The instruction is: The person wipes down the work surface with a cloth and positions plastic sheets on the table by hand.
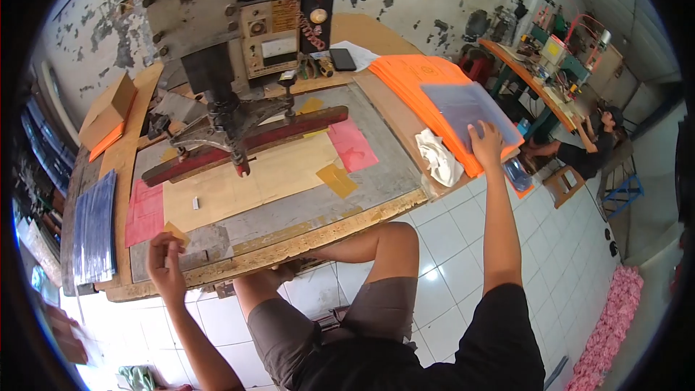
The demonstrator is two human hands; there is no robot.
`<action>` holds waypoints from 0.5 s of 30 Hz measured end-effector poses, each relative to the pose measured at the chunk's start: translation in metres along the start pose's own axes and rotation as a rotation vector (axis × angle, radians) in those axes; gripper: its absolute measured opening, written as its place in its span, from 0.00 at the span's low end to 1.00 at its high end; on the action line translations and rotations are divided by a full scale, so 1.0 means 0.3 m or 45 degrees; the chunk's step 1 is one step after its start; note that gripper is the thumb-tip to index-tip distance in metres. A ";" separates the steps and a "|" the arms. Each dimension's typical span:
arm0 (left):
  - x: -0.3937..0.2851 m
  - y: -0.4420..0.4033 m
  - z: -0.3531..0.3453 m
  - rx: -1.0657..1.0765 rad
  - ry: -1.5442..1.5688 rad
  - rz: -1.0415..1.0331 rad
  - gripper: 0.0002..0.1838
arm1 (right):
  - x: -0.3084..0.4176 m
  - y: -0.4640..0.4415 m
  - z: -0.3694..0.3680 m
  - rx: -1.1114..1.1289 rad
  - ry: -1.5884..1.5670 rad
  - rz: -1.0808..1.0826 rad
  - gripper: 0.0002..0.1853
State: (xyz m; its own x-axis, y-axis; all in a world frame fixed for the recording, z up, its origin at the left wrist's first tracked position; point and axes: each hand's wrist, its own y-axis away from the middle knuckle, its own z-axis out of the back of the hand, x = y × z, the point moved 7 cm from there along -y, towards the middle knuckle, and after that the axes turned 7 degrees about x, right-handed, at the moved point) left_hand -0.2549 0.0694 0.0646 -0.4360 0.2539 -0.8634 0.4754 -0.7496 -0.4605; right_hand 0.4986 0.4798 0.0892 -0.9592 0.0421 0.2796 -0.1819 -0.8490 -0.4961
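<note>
My right hand (486, 143) lies with its fingers apart on a clear bluish plastic sheet (463, 105), which rests on a stack of orange sheets (405, 72). A crumpled white cloth (437, 159) is just left of that stack. My left hand (166, 257) hovers at the front left edge of the worktable, fingers curled and thumb near them; whether it holds anything is too small to tell. Under the press head (241, 163) lies a beige sheet (253, 177) with pink pieces (352, 145) at both ends. A small pale block (195, 203) sits on it.
A stack of bluish plastic (95, 228) lies at the table's left. Behind are a cardboard box (108, 112), a control box (271, 38) and a black phone (342, 59). Another person (590, 146) sits at the far right near a second workbench (532, 76).
</note>
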 end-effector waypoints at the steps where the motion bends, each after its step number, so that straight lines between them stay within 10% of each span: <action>1: 0.010 -0.014 0.087 -0.064 -0.296 -0.040 0.09 | 0.054 0.044 0.016 -0.038 -0.092 0.116 0.30; 8: 0.072 -0.169 0.615 -0.198 -1.216 -0.099 0.17 | 0.813 0.697 0.180 0.137 -0.537 0.857 0.18; 15: 0.215 -0.321 0.807 0.056 -1.298 0.278 0.22 | 1.018 0.846 0.084 0.163 -0.684 0.828 0.13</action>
State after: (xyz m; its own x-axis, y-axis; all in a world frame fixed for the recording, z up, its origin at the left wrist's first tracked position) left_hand -0.5137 0.0099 0.1032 -0.7920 -0.5110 -0.3342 0.6022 -0.7440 -0.2895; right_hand 0.1650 0.2638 0.0694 -0.6257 -0.7023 0.3394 0.4262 -0.6722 -0.6054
